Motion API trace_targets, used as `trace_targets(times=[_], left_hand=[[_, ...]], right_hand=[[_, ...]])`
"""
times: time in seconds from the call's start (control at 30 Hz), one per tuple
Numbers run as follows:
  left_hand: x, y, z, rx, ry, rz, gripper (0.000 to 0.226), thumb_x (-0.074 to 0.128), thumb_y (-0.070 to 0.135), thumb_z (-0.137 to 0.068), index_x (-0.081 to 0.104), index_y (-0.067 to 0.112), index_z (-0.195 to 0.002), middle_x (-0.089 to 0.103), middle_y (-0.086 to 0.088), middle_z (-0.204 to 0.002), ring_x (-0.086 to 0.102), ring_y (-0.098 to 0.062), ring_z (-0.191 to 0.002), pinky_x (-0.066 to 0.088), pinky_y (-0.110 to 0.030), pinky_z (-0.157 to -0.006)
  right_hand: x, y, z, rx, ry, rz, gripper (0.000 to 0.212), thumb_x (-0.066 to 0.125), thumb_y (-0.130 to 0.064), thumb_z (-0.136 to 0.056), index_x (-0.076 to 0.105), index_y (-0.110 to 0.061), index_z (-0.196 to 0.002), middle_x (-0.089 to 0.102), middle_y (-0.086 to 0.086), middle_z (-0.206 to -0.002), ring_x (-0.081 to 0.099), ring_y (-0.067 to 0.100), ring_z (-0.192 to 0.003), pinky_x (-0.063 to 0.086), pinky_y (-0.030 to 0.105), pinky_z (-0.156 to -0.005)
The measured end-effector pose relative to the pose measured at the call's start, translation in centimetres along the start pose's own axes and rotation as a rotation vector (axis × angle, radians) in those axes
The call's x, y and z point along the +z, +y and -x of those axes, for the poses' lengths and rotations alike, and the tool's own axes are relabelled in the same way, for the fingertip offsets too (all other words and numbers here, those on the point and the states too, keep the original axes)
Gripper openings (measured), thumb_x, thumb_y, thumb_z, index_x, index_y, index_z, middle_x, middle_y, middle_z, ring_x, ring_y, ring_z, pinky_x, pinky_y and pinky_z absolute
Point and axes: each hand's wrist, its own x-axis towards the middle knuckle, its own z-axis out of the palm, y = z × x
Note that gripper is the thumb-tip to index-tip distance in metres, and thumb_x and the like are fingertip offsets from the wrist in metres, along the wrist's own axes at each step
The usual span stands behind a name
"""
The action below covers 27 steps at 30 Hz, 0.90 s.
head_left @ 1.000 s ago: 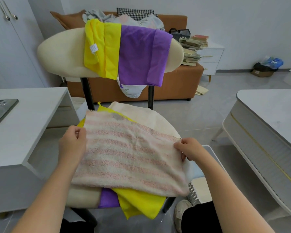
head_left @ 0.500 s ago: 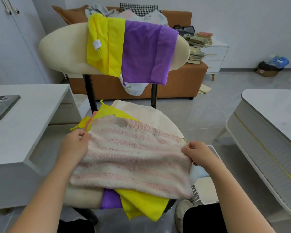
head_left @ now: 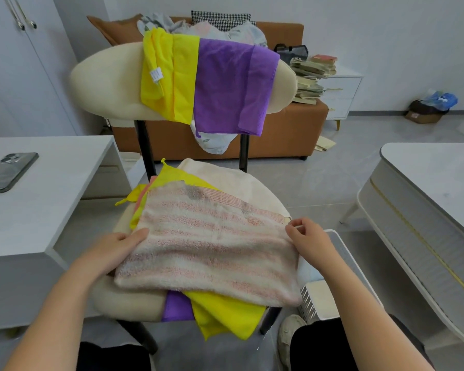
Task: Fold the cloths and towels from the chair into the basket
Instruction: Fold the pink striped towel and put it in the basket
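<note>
- Right now the pink-striped towel (head_left: 209, 245) lies spread across the chair seat (head_left: 123, 298), on top of the other cloths piled there.
- Your left hand (head_left: 113, 250) rests at the towel's left edge, fingers flat and together, some tucked under the fabric; whether it actually grips the towel cannot be told.
- Your right hand (head_left: 310, 242) pinches the towel's right edge between thumb and fingertips.
- Under the towel, a yellow cloth (head_left: 223, 313) and a purple cloth (head_left: 176, 309) hang over the seat's front edge, and more yellow fabric shows at the back left corner.
- Over the chair's backrest (head_left: 105, 84) a second yellow cloth (head_left: 172, 79) and a second purple cloth (head_left: 231, 84) are draped side by side, touching.
- A white perforated basket (head_left: 330, 298) stands just right of the seat, beside your right forearm.
- A phone (head_left: 10, 171) lies on the white table (head_left: 51, 199) to your left.
</note>
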Motion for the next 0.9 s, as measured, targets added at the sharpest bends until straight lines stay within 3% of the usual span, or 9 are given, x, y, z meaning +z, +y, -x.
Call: trace_targets(times=[0.13, 0.23, 0.33, 0.4, 0.47, 0.57, 0.67, 0.77, 0.9], left_hand=[[-0.5, -0.4, 1.7, -0.023, -0.208, 0.009, 0.085, 0.057, 0.075, -0.037, 0.062, 0.015, -0.097, 0.065, -0.003, -0.083, 0.057, -0.016, -0.067, 0.044, -0.024, -0.051], [-0.6, -0.7, 2.2, 0.035, -0.284, -0.060, 0.082, 0.064, 0.066, -0.030, 0.063, 0.021, -0.099, 0.066, 0.000, -0.083, 0.054, -0.013, -0.067, 0.038, -0.021, -0.049], [-0.2, -0.5, 2.3, 0.185, -0.080, 0.149, 0.063, 0.073, 0.047, -0.036, 0.061, 0.018, -0.091, 0.065, -0.003, -0.087, 0.058, -0.013, -0.075, 0.046, -0.023, -0.062], [0.7, 0.8, 2.5, 0.372, 0.127, 0.371, 0.030, 0.079, 0.017, -0.065, 0.057, 0.019, -0.085, 0.061, -0.006, -0.082, 0.055, -0.009, -0.070, 0.043, -0.014, -0.058], [1.8, 2.7, 3.0, 0.547, 0.268, 0.449, 0.031, 0.070, -0.003, -0.078, 0.056, 0.023, -0.087, 0.061, -0.005, -0.086, 0.055, 0.002, -0.070, 0.042, -0.007, -0.061], [4.1, 4.9, 3.2, 0.687, 0.193, 0.516, 0.042, 0.073, 0.008, -0.074, 0.054, 0.034, -0.101, 0.067, -0.002, -0.093, 0.062, -0.006, -0.086, 0.048, -0.017, -0.075], [6.3, 6.1, 3.2, 0.713, 0.044, 0.481, 0.041, 0.067, 0.022, -0.073, 0.050, 0.044, -0.104, 0.070, 0.000, -0.081, 0.061, -0.010, -0.075, 0.046, -0.024, -0.072], [7.9, 6.4, 3.1, 0.686, -0.023, 0.471, 0.029, 0.065, 0.015, -0.082, 0.048, 0.029, -0.102, 0.074, 0.003, -0.084, 0.062, -0.006, -0.069, 0.045, -0.024, -0.067], [8.4, 6.5, 3.1, 0.658, 0.070, 0.400, 0.025, 0.064, 0.005, -0.086, 0.046, 0.022, -0.087, 0.072, 0.009, -0.075, 0.054, -0.003, -0.057, 0.042, -0.021, -0.057]], right_hand=[[0.5, -0.6, 0.6, -0.138, 0.065, -0.017, 0.024, 0.052, -0.022, -0.094, 0.054, -0.015, -0.117, 0.056, -0.004, -0.110, 0.053, 0.006, -0.088, 0.041, 0.021, -0.074], [1.4, -1.0, 0.8, -0.257, 0.068, 0.093, 0.029, 0.054, -0.020, -0.092, 0.054, -0.016, -0.121, 0.051, -0.005, -0.123, 0.047, 0.009, -0.110, 0.034, 0.023, -0.090], [2.4, -1.1, 1.0, -0.365, 0.063, 0.176, 0.033, 0.057, -0.019, -0.088, 0.055, -0.018, -0.120, 0.050, -0.003, -0.129, 0.045, 0.015, -0.121, 0.035, 0.030, -0.099], [2.9, -1.5, 1.2, -0.434, 0.074, 0.208, 0.037, 0.059, -0.020, -0.084, 0.055, -0.019, -0.121, 0.049, -0.002, -0.133, 0.043, 0.018, -0.126, 0.034, 0.036, -0.105], [3.4, -2.2, 1.3, -0.532, 0.101, 0.218, 0.042, 0.057, -0.024, -0.081, 0.055, -0.021, -0.123, 0.048, -0.002, -0.137, 0.040, 0.017, -0.130, 0.031, 0.040, -0.108], [4.3, -3.9, 1.7, -0.699, 0.047, 0.122, 0.047, 0.060, -0.019, -0.084, 0.049, -0.025, -0.129, 0.044, -0.008, -0.141, 0.033, 0.009, -0.136, 0.025, 0.030, -0.112], [5.3, -5.2, 1.9, -0.830, -0.036, -0.049, 0.049, 0.058, -0.020, -0.086, 0.046, -0.026, -0.133, 0.045, -0.012, -0.140, 0.032, 0.005, -0.137, 0.027, 0.023, -0.112], [6.0, -5.6, 1.8, -0.874, -0.077, -0.156, 0.037, 0.057, -0.023, -0.088, 0.054, -0.023, -0.125, 0.054, -0.012, -0.130, 0.040, 0.004, -0.131, 0.034, 0.024, -0.108], [6.4, -5.6, 1.3, -0.836, -0.058, -0.129, 0.017, 0.057, -0.031, -0.085, 0.062, -0.025, -0.100, 0.059, -0.022, -0.097, 0.055, 0.000, -0.099, 0.044, 0.029, -0.089]])
